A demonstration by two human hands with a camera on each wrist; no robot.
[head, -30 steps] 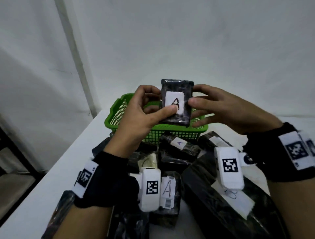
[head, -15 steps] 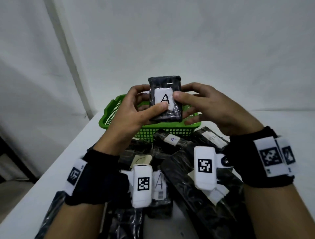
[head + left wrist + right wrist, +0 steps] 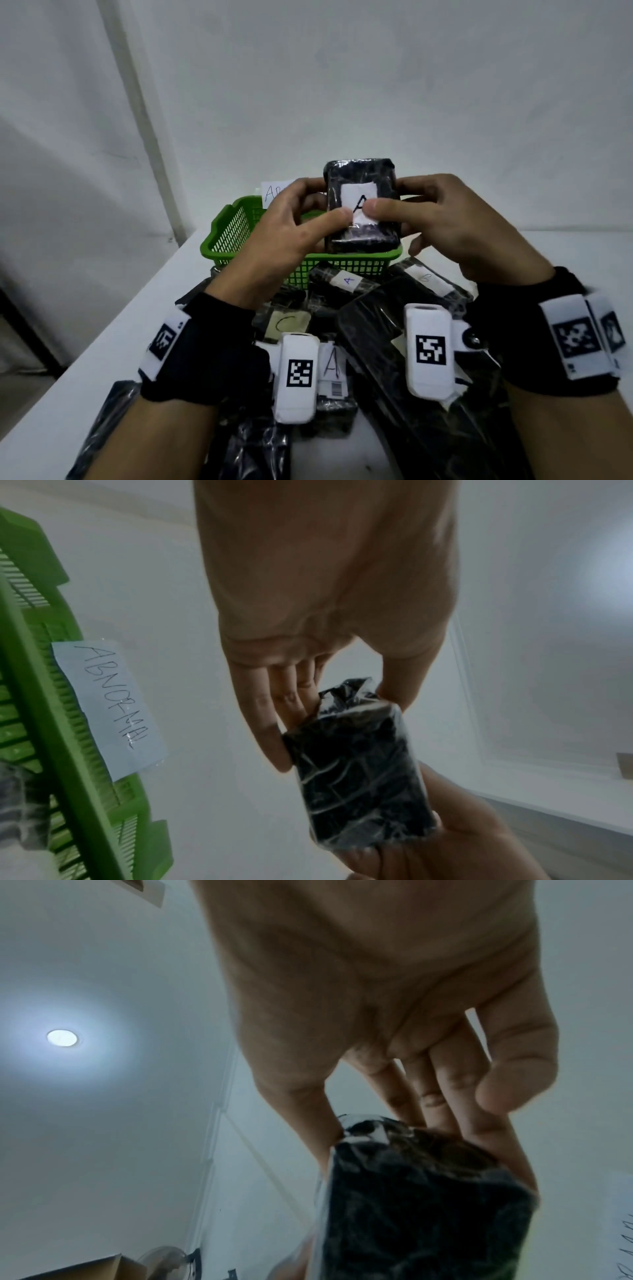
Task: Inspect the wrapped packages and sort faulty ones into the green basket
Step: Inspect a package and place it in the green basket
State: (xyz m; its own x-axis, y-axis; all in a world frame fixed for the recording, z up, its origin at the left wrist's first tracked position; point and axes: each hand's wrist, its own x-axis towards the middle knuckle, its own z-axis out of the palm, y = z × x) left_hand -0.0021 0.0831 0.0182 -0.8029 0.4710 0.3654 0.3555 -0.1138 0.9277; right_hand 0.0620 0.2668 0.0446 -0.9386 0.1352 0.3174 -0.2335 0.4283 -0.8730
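1. White walls and white table (image 3: 85,370) — dark film-wrapped packages (image 3: 404,342) heaped at the near side, green basket (image 3: 219,240) behind them carrying a paper sign "ABNORMAL" (image 3: 106,707)
2. Held package (image 3: 359,178), label "A" — raised upright over the basket's near rim
3. Left hand (image 3: 284,233), right hand (image 3: 452,226) — each grip pinches one side, thumbs on the label
4. Risk, judged: slick film could slip from the fingertip hold, dropping an unjudged package into the basket; thumbs hide part of the label

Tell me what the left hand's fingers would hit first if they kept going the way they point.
The left hand already grips the held package; its fingers meet that at once. Beyond it lies the right hand, though depth is unclear.
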